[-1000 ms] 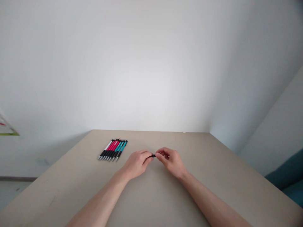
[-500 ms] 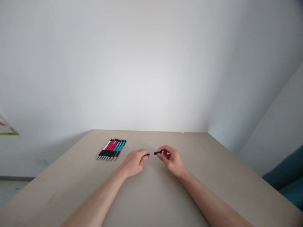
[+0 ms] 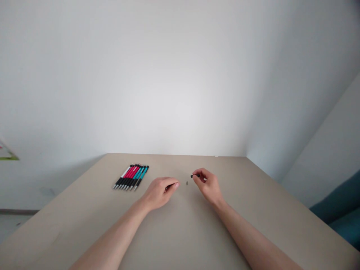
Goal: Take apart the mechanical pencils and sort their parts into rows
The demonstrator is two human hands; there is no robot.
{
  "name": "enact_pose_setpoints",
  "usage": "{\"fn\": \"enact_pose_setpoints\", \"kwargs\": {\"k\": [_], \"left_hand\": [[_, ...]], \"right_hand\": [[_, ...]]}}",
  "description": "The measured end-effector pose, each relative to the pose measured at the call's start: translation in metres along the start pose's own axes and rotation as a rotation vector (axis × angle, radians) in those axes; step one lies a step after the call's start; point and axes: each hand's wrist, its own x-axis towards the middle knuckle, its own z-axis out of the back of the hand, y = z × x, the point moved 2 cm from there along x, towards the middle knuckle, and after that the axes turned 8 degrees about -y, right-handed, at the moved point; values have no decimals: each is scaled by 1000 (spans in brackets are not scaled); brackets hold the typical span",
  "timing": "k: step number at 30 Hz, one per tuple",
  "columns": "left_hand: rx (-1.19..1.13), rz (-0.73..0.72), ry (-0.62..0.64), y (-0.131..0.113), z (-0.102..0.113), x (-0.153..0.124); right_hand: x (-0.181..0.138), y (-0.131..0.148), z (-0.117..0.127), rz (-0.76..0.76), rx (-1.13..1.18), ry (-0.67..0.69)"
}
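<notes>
- Head view: beige table (image 3: 180,240) seen from the near edge, white wall behind, far corner of the room to the right.
- Left hand (image 3: 159,192) resting low at the table's middle, fingers curled in, closed on a thin dark pen part (image 3: 169,186), only a short stretch of it visible under the fingertips.
- Right hand (image 3: 208,183) just right of the middle and a little farther off, thumb and forefinger pinched on a short black pen piece (image 3: 195,175) that sticks out to the left of the fingertips.
- Hands apart, a clear gap of bare table between them.
- In that gap, a tiny dark speck (image 3: 186,183), nearer the right hand than the left; too small to tell what it is, or whether it lies on the surface or is in the air.
- Row of pens (image 3: 131,177) far left of the left hand, well apart from it, laid side by side and touching, tips pointing near-left; black grips, barrels white, then red, then teal from left to right.
- Both forearms bare, running in from the near edge toward the middle.
- At the far left edge, on the wall, a corner of a paper sheet (image 3: 7,154) with a green strip.
- At the near right, beyond the table, part of a dark teal seat (image 3: 341,213).
</notes>
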Motion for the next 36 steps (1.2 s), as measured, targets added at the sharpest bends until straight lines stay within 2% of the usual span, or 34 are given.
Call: {"fn": "enact_pose_setpoints", "kwargs": {"k": [7,14,18,23,29,36], "left_hand": [[9,28,5,3,-3,0],[10,50,47,5,-5,0],[11,49,59,4,-5,0],[2,50,61,4,-5,0],[3,67,59,5,-6,-1],[-9,54,62,5,-5,-1]], "right_hand": [[-4,0,-10,-8,-125,294],[-7,-3,-13,51,-244,447],[-7,0,-9,131,-270,511],[-9,11,-1,272,-272,676],[-9,13,2,284,-275,662],[-12,19,4,307,-266,730]]}}
